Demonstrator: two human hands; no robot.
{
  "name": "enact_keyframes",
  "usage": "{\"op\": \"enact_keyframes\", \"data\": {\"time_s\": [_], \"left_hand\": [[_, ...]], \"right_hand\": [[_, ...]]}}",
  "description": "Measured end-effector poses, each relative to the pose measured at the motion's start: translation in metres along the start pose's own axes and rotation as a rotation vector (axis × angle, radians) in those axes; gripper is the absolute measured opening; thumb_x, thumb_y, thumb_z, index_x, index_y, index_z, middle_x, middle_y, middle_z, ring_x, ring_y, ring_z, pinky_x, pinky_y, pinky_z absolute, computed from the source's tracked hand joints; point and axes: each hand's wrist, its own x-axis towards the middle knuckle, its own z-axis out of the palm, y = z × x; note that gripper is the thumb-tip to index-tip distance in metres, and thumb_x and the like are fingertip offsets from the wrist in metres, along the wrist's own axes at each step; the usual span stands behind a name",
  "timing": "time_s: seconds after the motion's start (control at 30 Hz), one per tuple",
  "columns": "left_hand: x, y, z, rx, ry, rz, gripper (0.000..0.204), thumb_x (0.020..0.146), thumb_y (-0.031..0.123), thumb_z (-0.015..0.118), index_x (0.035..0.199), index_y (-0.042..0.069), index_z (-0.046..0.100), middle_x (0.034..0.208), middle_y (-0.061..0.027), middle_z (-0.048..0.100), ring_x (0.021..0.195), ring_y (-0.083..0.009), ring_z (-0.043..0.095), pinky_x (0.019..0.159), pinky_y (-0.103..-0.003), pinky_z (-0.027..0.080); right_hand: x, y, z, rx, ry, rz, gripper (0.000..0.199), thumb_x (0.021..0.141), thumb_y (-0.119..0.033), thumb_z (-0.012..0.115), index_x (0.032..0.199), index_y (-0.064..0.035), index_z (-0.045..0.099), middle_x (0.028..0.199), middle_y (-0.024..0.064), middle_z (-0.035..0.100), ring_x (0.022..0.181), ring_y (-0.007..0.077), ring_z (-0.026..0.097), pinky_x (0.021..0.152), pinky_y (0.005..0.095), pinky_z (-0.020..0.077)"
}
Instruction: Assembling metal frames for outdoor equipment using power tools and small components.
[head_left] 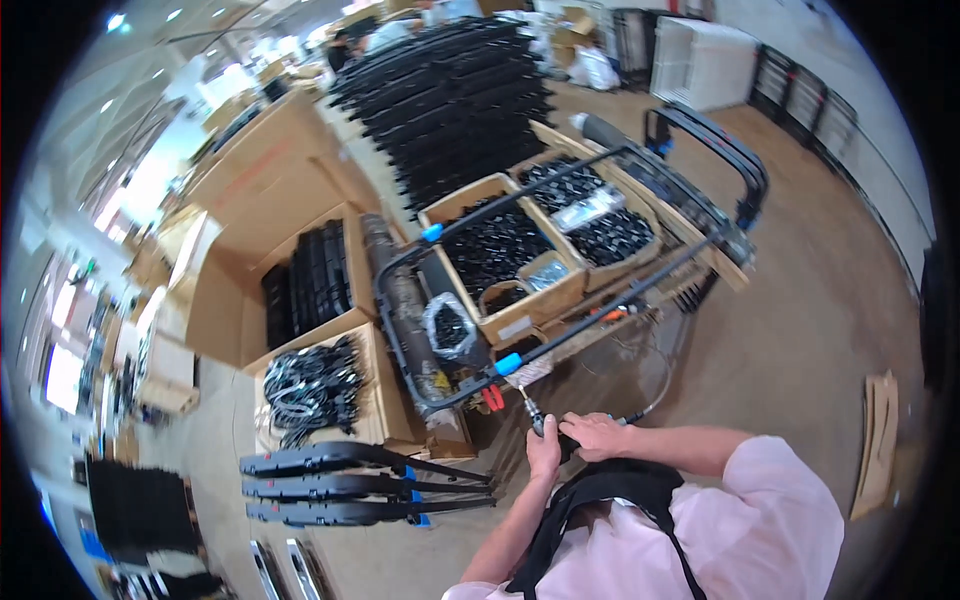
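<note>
Both hands are closed on a power screwdriver (537,416) close to my body, its thin bit pointing up and away toward the frame. My left hand (543,452) wraps its front part, thumb up. My right hand (596,436) grips its rear, where a hose (665,385) trails off to the right; the fingers partly hide the tool. Just beyond the bit lies a black tubular frame (612,298) with blue clips (508,364), resting across a work stand. Red handles (493,399) show under its near corner, apart from the bit.
Cardboard bins of small black parts (495,245) sit within the frame, beside a plastic bag of parts (450,328). At left are a large carton (225,310), a box of looped cables (310,385) and three black frames (330,487). Stacked black parts (450,100) rise behind.
</note>
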Motion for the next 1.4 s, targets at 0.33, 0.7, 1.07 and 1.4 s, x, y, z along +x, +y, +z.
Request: {"op": "enact_keyframes", "data": {"time_s": [0.33, 0.7, 1.07, 1.4], "left_hand": [[0.009, 0.028, 0.035, 0.235, -0.491, -0.074, 0.05, 0.109, 0.045, 0.058, 0.128, 0.0, 0.067, 0.098, -0.0084, 0.072, 0.08, -0.013, 0.068, 0.074, -0.031, 0.059], [0.068, 0.135, 0.131, 0.174, -0.353, -0.024, 0.037, 0.109, 0.035, 0.06, 0.122, 0.002, 0.071, 0.095, -0.0039, 0.073, 0.084, -0.0116, 0.07, 0.075, -0.029, 0.057], [0.104, 0.219, 0.162, 0.253, 0.275, 0.238, 0.026, 0.107, 0.023, 0.063, 0.115, 0.001, 0.072, 0.096, -0.0142, 0.073, 0.088, -0.024, 0.072, 0.08, -0.037, 0.057], [0.128, 0.206, 0.073, -0.293, 0.816, 0.042, 0.025, 0.109, 0.022, 0.06, 0.123, 0.003, 0.067, 0.097, -0.0059, 0.067, 0.075, -0.0092, 0.065, 0.052, -0.024, 0.054]], "right_hand": [[-0.08, 0.114, -0.029, 0.113, 0.23, 0.433, 0.061, 0.084, -0.027, 0.074, 0.137, -0.0047, 0.056, 0.119, 0.0227, 0.068, 0.114, 0.0435, 0.067, 0.1, 0.0526, 0.0543], [-0.007, 0.425, -0.117, 0.083, 0.199, 0.935, 0.07, 0.088, -0.019, 0.068, 0.152, -0.0038, 0.043, 0.136, 0.0279, 0.061, 0.122, 0.0457, 0.065, 0.103, 0.0513, 0.0537], [0.028, 0.54, -0.096, 0.041, 0.206, 0.712, 0.079, 0.092, -0.018, 0.073, 0.161, -0.0104, 0.034, 0.139, 0.0332, 0.053, 0.123, 0.0533, 0.059, 0.104, 0.0563, 0.0516], [-0.056, 0.527, -0.168, -0.181, -0.321, 0.301, 0.054, 0.093, -0.026, 0.069, 0.142, -0.0054, 0.058, 0.139, 0.031, 0.06, 0.122, 0.0492, 0.063, 0.102, 0.0526, 0.0536]]}}
